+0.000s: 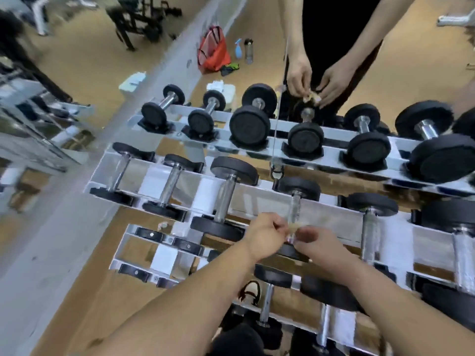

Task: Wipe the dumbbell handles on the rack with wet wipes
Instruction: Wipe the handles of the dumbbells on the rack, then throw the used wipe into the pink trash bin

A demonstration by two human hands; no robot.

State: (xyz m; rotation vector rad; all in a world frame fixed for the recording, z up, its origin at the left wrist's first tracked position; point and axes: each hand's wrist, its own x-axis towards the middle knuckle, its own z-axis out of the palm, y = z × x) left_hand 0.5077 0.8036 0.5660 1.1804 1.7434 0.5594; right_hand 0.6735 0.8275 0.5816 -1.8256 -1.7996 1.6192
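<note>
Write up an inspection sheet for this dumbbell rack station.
Surface: tiered metal rack set against a mirror.
Job's things: wet wipe held against the chrome handle of one top-row dumbbell.
Clutter: red bag, spray bottle and water bottle appear in the mirror.
Grippers: left hand and right hand both pinch the wipe.
Cables: nothing seen.
Surroundings: wood-tone gym floor; other equipment blurred.

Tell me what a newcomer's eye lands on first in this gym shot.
First, the two hands meeting at centre, the left hand and right hand pinching a wet wipe at the near end of a dumbbell handle on the rack. Behind it, a mirror repeats the dumbbells and hands.
</note>
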